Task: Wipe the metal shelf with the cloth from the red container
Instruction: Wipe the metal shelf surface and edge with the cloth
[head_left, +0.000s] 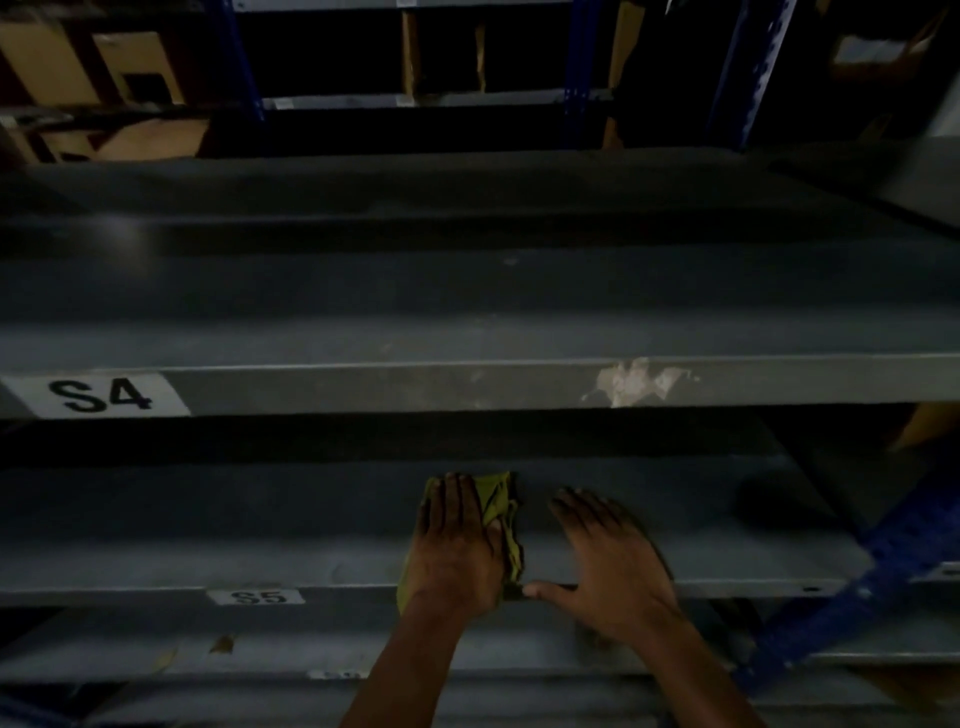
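Your left hand (457, 545) lies flat, palm down, on the yellow-green cloth (501, 512), pressing it onto the grey metal shelf (234, 519); the fingers are spread over the fabric rather than curled round it. The cloth sits crumpled on the front part of that shelf, just right of the S5 label (256, 596), and bunches out from under the hand on its right side and at the wrist. Your right hand (608, 566) rests open and empty on the same shelf just right of the cloth, fingers stretched forward and the thumb lying along the front lip, its tip close to the cloth's lower edge.

Nothing lies on the shelf ahead of either hand. Right of the cloth, a blue upright (831, 597) slants across the shelf's end. Directly above the cloth runs the next shelf, whose front edge carries an S4 label (101, 396) far to the left and a pale scuffed patch (634, 382) up to the right. Below the S5 label, a few dry leaf-like scraps (221, 644) lie on a lower level. The room is dim; far above the cloth, cardboard boxes (140, 67) and more blue racking stand in the dark.
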